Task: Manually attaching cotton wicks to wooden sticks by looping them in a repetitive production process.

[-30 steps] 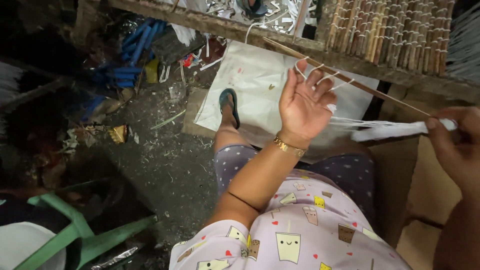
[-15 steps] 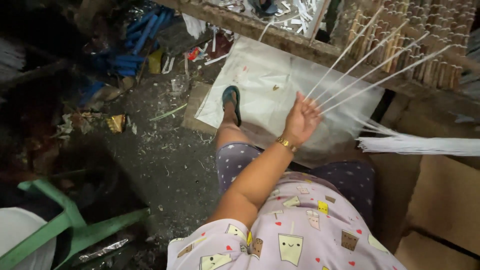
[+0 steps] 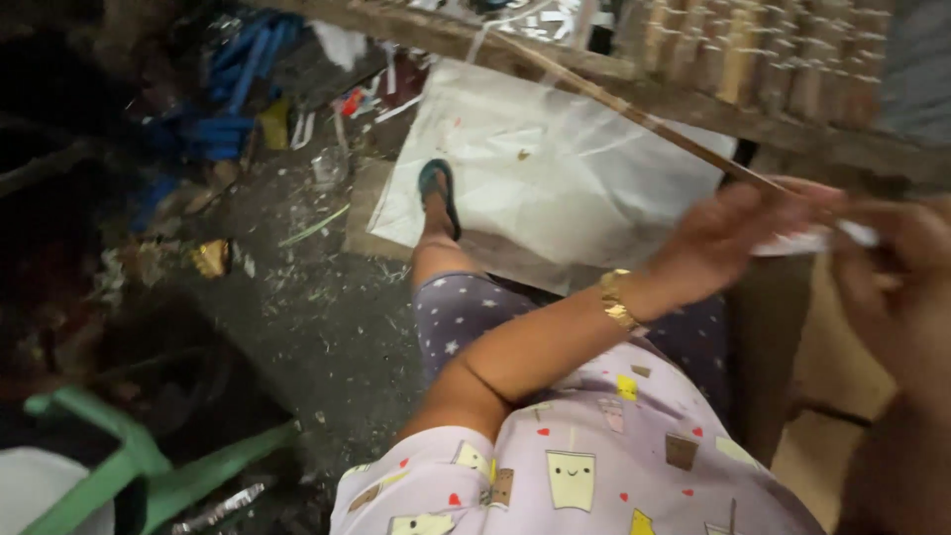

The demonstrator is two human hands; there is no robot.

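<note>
Two hands meet at the frame's right: the left hand (image 3: 728, 243) and right hand (image 3: 897, 282), both blurred, pinch closed around a thin stick (image 3: 634, 114) with white strip (image 3: 812, 241). The stick slants toward upper centre; a hasty pull might snap it.

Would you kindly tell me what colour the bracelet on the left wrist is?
Gold; the bracelet shows clearly in the head view.

Left hand (image 3: 728, 238) and right hand (image 3: 897, 282) pinch a thin stick (image 3: 634, 114); motion-blurred.
</note>
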